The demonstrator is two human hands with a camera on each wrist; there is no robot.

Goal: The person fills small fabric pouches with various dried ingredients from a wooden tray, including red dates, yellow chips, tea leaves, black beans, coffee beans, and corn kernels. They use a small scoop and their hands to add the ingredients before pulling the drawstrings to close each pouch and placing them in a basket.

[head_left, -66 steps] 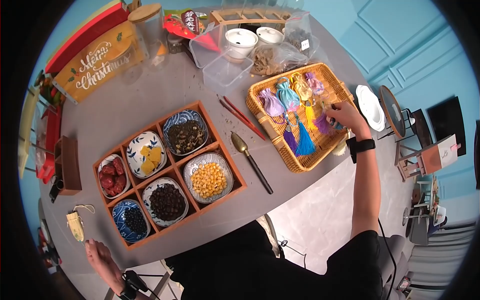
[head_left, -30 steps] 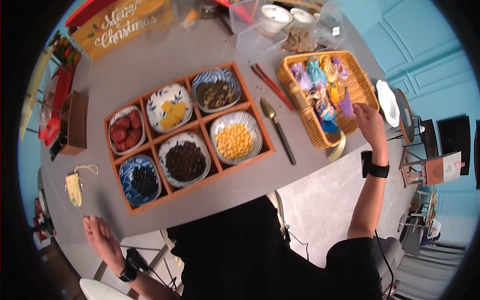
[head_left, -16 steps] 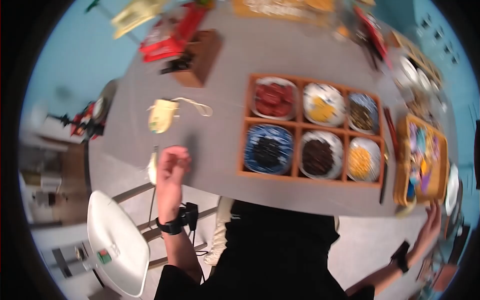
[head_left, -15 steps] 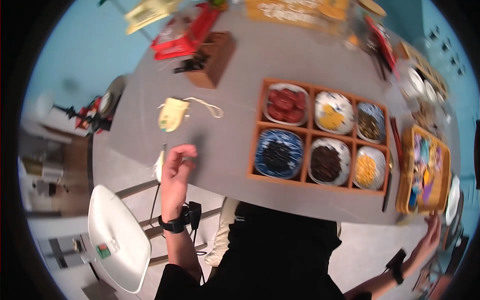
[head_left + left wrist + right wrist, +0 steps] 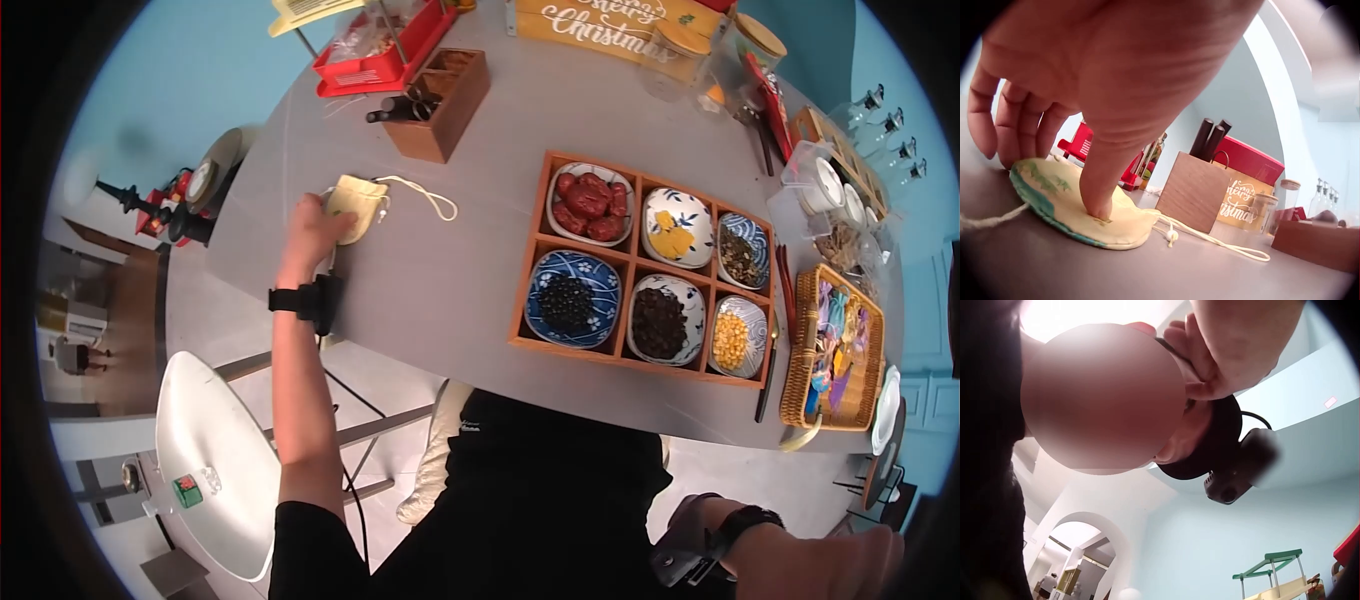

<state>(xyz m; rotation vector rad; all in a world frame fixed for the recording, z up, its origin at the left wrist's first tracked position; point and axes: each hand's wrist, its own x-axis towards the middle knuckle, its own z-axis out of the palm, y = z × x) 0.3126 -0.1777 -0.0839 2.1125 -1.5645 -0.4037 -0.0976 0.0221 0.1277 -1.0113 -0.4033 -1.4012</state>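
Pale yellow drawstring pouch (image 5: 356,206) lies flat on grey table (image 5: 450,280), well left of wooden tray (image 5: 640,265) of filled bowls — pressed by left hand (image 5: 312,232), thumb (image 5: 1100,187) and fingertips on cloth, not lifted. Pouch judged unfilled. Right hand (image 5: 830,565) off table — grip cannot be told.

— What carries it all?
— A grey round table (image 5: 470,250), and on it a cream drawstring pouch (image 5: 357,203), a wooden knife block (image 5: 440,90), a six-compartment wooden tray (image 5: 640,265), a wicker basket (image 5: 800,365) and a Christmas sign (image 5: 620,20)
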